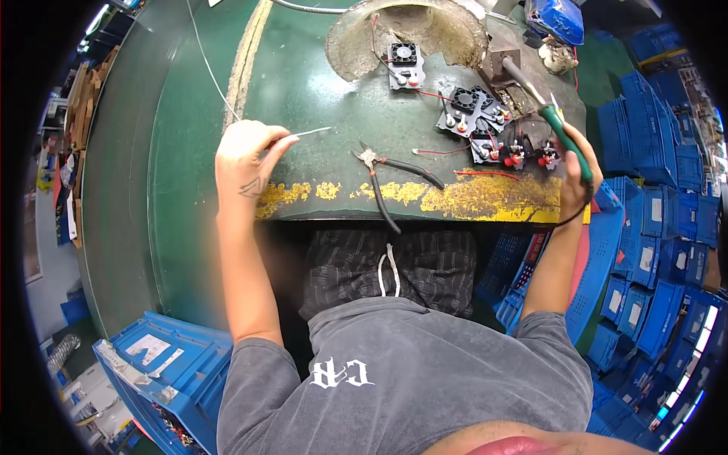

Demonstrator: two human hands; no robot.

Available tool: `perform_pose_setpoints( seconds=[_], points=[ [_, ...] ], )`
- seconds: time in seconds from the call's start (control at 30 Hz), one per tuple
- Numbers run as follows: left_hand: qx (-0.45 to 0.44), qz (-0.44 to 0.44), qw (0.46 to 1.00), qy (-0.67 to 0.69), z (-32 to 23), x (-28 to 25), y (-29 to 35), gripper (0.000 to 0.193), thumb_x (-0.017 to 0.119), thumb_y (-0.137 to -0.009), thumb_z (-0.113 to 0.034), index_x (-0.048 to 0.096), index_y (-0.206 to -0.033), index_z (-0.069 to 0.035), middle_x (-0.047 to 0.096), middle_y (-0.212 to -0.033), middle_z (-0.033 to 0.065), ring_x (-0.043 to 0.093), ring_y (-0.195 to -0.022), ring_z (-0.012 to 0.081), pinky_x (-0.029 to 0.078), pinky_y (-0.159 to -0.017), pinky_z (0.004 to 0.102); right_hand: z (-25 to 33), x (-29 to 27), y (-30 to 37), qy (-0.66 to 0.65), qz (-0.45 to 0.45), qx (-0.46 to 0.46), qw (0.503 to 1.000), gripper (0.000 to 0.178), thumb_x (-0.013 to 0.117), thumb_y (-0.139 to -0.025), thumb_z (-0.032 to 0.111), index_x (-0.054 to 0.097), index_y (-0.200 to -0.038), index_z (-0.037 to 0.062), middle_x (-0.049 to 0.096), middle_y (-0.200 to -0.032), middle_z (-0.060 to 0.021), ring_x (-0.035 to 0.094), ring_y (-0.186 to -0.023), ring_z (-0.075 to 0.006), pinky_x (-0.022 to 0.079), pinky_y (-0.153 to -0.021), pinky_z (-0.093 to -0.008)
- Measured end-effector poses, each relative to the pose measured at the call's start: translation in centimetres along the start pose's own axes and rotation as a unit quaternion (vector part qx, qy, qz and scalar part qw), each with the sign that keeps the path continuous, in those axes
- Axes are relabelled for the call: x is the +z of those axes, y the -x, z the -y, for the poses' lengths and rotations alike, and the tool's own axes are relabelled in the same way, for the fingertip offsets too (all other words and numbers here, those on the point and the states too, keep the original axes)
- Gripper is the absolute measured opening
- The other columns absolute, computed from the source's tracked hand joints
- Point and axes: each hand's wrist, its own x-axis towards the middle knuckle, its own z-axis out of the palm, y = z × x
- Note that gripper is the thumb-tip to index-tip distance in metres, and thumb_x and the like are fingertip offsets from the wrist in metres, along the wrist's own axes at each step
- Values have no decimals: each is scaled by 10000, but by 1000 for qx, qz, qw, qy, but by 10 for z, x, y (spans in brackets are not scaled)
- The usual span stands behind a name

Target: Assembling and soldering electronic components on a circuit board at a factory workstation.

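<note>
My left hand [246, 155] is closed in a pinch over the left of the green bench. Between thumb and fingers it grips a thin silvery solder wire [312, 131], whose free end points right. My right hand [582, 163] is wrapped round the green handle of a soldering iron [563, 130] at the bench's right. The iron's metal shaft slants up and left to a metal block [503, 64]; whether it touches cannot be made out. Left of this hand sit several small grey boards with black fans, including one board [406, 64] set apart and an overlapping pair [464, 110].
Cutting pliers [373, 161] lie spread near the bench's front edge, handles toward me. A loose red wire [485, 174] lies right of them. A crusted, curved metal hood [349, 45] stands at the back. Blue crates [644, 129] are stacked at right; another blue crate [205, 356] stands lower left.
</note>
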Motion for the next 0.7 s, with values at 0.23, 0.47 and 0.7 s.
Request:
perform_pose_setpoints(
  seconds=[0.23,0.47,0.7],
  points=[
    [58,-72,993,70,-18,25,-14,109,807,-823,-94,747,-907,-58,556,-688,70,550,-663,250,452,-651,355,1,-17,16,-45,-19,55,997,570,525,-978,365,612,-1326,-78,739,-1085,-210,716,-894,-223,511,-719,-276],
    [58,-30,992,106,-24,44,-20,294,729,-853,21,725,-1144,-25,562,-897,101,573,-830,234,495,-724,342,-13,-21,20,-186,-121,130,966,595,435,-1019,446,608,-1312,-43,752,-976,-202,696,-798,-207,486,-638,-284],
    [69,-81,989,104,-20,48,-20,257,802,-778,24,748,-1024,-26,591,-847,82,609,-790,253,514,-716,350,0,-32,41,-251,-261,110,926,582,461,-1039,524,701,-1147,5,633,-734,-119,513,-612,-175,375,-526,-263]
  ],
)
